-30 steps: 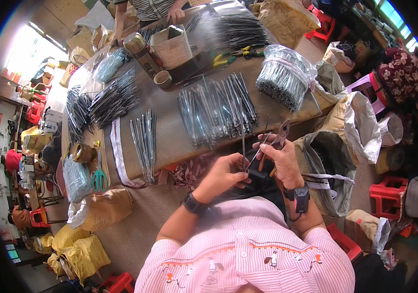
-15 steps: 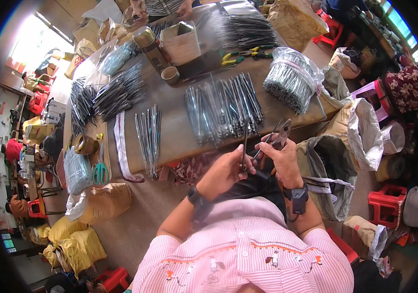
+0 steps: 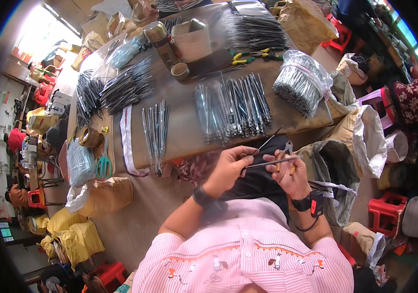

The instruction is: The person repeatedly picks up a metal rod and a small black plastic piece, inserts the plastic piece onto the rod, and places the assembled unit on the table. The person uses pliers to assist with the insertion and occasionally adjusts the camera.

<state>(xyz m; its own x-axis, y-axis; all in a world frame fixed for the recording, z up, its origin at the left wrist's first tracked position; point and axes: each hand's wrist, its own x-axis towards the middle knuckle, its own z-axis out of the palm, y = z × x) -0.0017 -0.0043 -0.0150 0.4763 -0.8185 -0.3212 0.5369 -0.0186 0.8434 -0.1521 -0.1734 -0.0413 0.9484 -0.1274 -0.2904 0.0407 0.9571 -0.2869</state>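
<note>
My left hand [image 3: 233, 168] is closed, pinching two thin dark metal rods [image 3: 268, 140] near their ends. One rod slants up and away to the right; the other crosses sideways to my right hand. In my right hand [image 3: 293, 179], the fingers are wrapped round pliers with orange-yellow handles [image 3: 278, 167], whose jaws point away from me and are partly hidden. Both hands are over my lap, just off the near table edge. On the table before them lies a wide row of similar rods [image 3: 240, 105], partly in clear plastic.
On the table [image 3: 182, 117] are a small rod bundle [image 3: 156, 134], larger rod piles [image 3: 127, 87], a plastic-wrapped bundle [image 3: 300, 85], a flask [image 3: 161, 45], a bin [image 3: 192, 41], a cup [image 3: 180, 72] and scissors [image 3: 104, 163]. An open sack [image 3: 333, 166] stands at right.
The rods have turned: one now lies nearly level across to my right hand instead of standing upright. My right hand has rolled, showing the pliers' handles. The view has shifted slightly.
</note>
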